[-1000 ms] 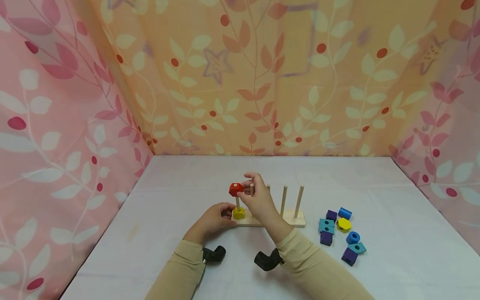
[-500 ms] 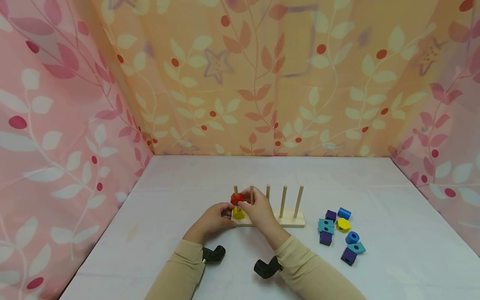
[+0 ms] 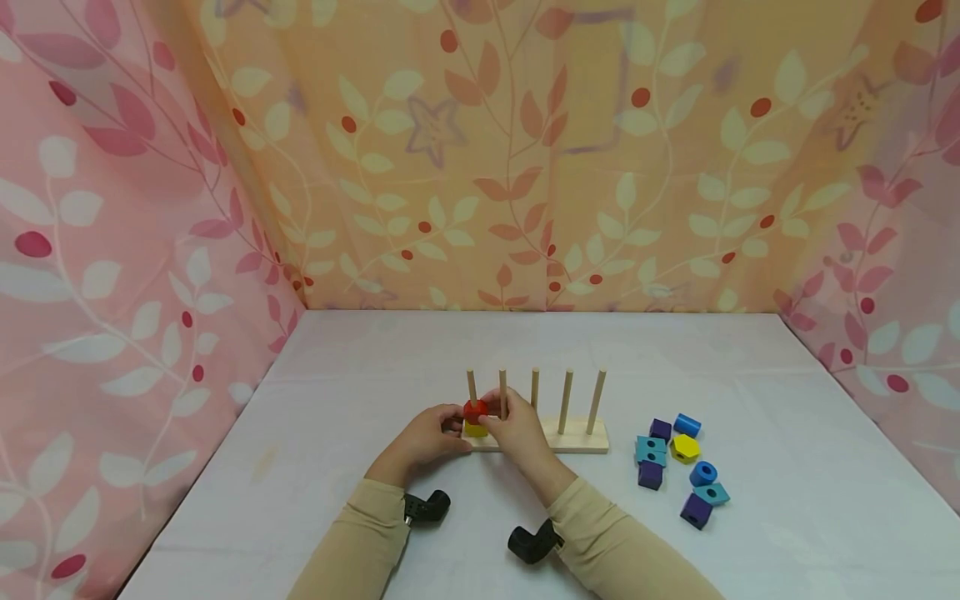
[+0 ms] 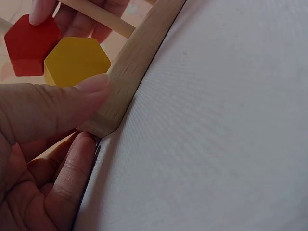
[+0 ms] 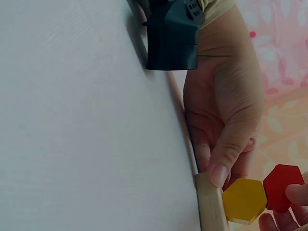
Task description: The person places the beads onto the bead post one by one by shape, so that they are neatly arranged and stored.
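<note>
A wooden peg stand [image 3: 577,439] with several upright pegs stands mid-table. Around its leftmost peg sits a yellow hexagonal block [image 4: 77,60], low against the base. Directly above it on the same peg is a red hexagonal block [image 4: 31,45], which touches the yellow one. My right hand [image 3: 521,429] pinches the red block between thumb and fingers. At the stand's left end my left hand [image 3: 426,437] grips the base, its thumb pressed on top beside the yellow block; the right wrist view shows this hold too.
Right of the stand lie loose blocks: a yellow hexagonal block [image 3: 685,449], purple blocks [image 3: 696,511], blue cylinders [image 3: 703,474] and teal blocks [image 3: 712,494]. Black wrist cameras [image 3: 534,543] hang under both wrists. Patterned curtains [image 3: 450,208] border the table's back and sides.
My right hand has lowered the red block from the top of the leftmost peg down onto the yellow block. The left hand has stayed at the base.
</note>
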The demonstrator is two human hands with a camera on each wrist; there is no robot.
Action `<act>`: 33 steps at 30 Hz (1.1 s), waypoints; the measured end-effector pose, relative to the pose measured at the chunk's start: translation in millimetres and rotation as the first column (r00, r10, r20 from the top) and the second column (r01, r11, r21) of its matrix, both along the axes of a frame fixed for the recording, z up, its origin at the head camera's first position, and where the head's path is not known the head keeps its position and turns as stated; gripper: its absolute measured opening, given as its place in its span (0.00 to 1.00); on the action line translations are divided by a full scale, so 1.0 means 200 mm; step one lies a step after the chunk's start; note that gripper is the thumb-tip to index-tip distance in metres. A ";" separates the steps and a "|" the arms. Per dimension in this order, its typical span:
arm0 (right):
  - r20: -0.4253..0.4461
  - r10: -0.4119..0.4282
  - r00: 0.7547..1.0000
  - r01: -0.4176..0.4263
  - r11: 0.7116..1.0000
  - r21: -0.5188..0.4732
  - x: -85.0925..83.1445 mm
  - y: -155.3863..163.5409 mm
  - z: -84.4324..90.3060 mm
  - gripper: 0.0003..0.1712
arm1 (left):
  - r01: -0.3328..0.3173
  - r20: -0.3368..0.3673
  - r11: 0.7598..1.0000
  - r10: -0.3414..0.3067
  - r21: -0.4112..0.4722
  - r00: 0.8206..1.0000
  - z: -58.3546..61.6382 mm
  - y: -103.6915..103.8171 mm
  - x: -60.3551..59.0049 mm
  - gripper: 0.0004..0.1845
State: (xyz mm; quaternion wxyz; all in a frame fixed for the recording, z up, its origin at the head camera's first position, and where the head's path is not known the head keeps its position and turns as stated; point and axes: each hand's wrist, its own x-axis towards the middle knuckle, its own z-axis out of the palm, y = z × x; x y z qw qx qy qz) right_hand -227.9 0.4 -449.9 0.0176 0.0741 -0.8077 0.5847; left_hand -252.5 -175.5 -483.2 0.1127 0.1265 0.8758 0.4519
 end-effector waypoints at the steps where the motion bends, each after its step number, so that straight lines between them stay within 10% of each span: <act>1: 0.000 0.004 1.000 -0.004 1.000 0.001 0.00 0.00 -0.01 0.12 | 0.001 -0.003 1.000 -0.001 0.002 1.000 0.00 0.00 0.00 0.23; 33: -0.065 0.229 0.971 -0.233 0.970 -0.072 0.13 0.31 0.11 0.26 | -0.018 0.017 1.000 0.018 0.006 1.000 0.00 0.01 0.01 0.24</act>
